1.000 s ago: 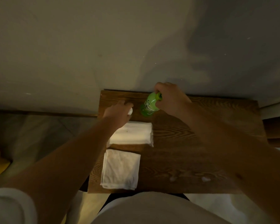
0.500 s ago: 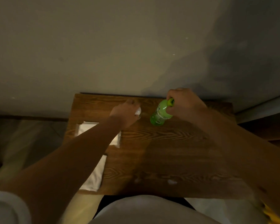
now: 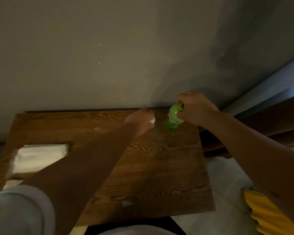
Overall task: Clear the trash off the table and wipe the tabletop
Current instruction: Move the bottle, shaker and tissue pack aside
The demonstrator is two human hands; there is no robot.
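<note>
The green bottle [image 3: 172,118] is at the far right corner of the bench [image 3: 159,167], close to the wall, tilted, with its base just at or barely off the wood; which one I cannot tell. The right hand [image 3: 196,108] is wrapped around its neck and cap. Just beside it, to the left, the left hand [image 3: 140,122] is curled round a small white object [image 3: 152,119], likely a crumpled scrap or a cup, too hidden to name.

Further out, two pale smudges sit on the wood: one behind the left forearm [image 3: 97,128], one near the front edge [image 3: 126,203]. At the bench's left end lie a white folded packet or tissue pack [image 3: 39,156] and, nearer the person, a corner of white cloth [image 3: 11,185], mostly hidden by the arm. Something yellow [image 3: 265,212] shows at lower right, off the bench.

By my reckoning the job is in its early part: both bits of trash are in hand but not yet carried off, the smudges remain, and the cloth lies untouched, so all the wiping is left.
</note>
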